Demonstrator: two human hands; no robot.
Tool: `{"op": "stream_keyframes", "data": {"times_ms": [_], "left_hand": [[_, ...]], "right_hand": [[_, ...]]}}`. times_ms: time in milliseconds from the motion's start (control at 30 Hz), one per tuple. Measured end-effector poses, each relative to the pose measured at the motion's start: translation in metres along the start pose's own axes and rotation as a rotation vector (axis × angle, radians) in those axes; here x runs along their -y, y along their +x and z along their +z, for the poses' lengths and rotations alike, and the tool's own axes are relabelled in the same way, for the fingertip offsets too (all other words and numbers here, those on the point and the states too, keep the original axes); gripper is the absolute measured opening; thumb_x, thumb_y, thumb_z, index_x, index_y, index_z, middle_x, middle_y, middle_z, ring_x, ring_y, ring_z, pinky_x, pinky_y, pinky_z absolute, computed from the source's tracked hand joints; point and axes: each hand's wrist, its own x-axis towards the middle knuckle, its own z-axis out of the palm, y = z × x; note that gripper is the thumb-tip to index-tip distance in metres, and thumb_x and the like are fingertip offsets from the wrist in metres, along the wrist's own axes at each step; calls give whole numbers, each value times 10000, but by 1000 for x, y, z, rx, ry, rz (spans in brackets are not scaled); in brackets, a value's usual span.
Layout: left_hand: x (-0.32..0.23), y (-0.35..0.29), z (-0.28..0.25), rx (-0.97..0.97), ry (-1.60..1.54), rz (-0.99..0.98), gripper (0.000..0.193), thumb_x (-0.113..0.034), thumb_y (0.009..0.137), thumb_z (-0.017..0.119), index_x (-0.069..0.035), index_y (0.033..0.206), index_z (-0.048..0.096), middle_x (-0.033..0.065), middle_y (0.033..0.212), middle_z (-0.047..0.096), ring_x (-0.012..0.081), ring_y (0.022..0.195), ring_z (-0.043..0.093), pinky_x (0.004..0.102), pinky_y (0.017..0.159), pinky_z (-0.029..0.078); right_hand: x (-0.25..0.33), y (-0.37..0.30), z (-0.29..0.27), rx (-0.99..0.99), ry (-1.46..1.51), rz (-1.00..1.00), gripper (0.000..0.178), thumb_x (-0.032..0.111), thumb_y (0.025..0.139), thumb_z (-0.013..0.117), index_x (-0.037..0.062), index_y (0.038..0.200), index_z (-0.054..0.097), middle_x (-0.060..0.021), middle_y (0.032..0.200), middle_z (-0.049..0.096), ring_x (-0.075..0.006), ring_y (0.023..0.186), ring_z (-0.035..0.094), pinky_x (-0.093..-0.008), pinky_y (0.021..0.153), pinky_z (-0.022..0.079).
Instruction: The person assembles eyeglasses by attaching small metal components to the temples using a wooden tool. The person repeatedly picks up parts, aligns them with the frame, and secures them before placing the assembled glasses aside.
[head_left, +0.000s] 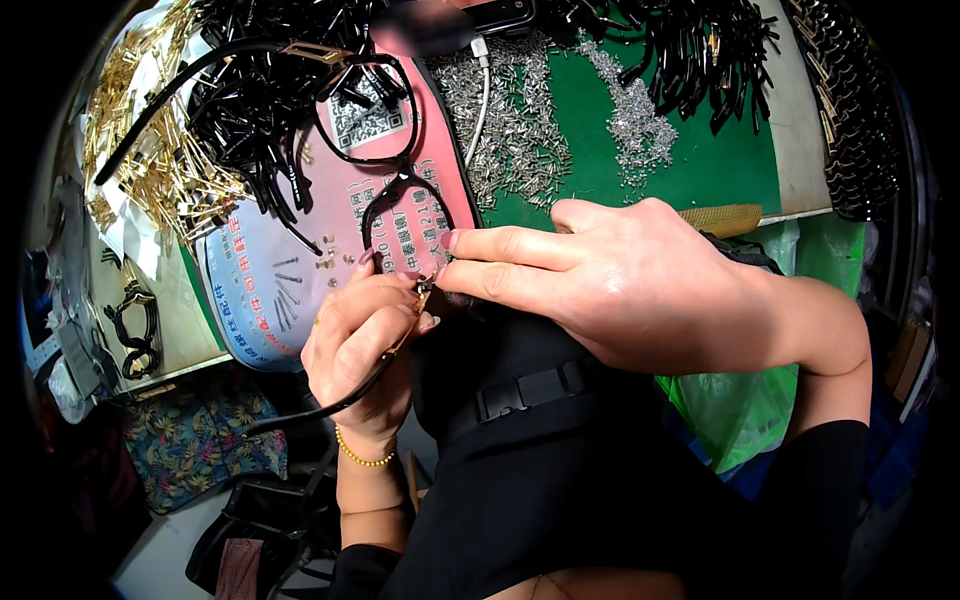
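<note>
A black eyeglasses frame (412, 125) with gold metal at its hinges is held over the near edge of the table. One temple stretches to the upper left, and the other curves down past my left wrist. My left hand (350, 340), with a yellow beaded bracelet, grips the frame at the near hinge, fingers curled around it. From the right, my right hand (640, 285) reaches the same hinge, its first two fingers stretched forward and their tips against it. Its thumb is hidden. Whether a tiny part sits between the fingertips cannot be made out.
On a printed pink-and-blue mat (300, 300) lie small parts and a heap of black temples (240, 120). Gold metal pieces (125, 110) pile up at far left. Silver screws (515, 125) and tinier pieces (640, 135) cover the green surface (720, 165) by a white cable (484, 105).
</note>
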Motion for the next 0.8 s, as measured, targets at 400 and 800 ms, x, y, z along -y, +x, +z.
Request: {"op": "stream_keyframes", "data": {"times_ms": [400, 800], "left_hand": [[-4, 18, -11, 119, -151, -230, 249, 128, 632, 696, -5, 838, 647, 85, 774, 637, 282, 762, 694, 370, 702, 570], [4, 13, -11, 181, 60, 1, 355, 35, 673, 817, -83, 949, 626, 57, 832, 683, 260, 812, 710, 418, 788, 589]], "right_hand": [[0, 3, -1, 30, -14, -10, 598, 1, 728, 671, 161, 1304, 642, 14, 1298, 632, -187, 700, 593, -294, 500, 539], [-4, 2, 6, -67, 23, -21, 540, 11, 766, 662, 169, 1282, 656, 9, 1248, 653, -197, 692, 616, -310, 519, 549]]}}
